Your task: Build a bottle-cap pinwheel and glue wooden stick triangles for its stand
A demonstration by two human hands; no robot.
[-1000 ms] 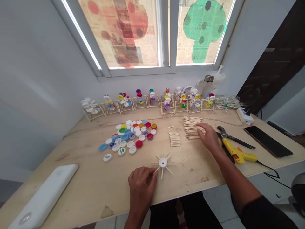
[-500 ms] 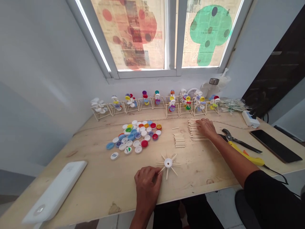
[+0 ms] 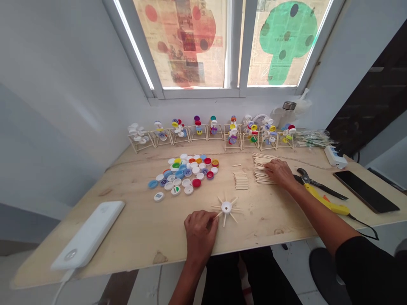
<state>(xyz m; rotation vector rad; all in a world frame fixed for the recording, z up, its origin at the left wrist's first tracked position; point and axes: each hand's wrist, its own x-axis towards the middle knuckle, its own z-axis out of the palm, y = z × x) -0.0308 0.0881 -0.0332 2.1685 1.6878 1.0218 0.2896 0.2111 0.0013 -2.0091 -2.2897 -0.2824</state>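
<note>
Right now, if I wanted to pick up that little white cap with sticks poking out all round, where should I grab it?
Probably by the white cap itself, pinching its rim from above: its hollow side seems up, thin sticks crowd it all round, and your left hand is at the near-left one.

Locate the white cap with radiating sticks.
The white cap sits right of centre in the head view, just right of the left hand, below the short sticks.
</note>
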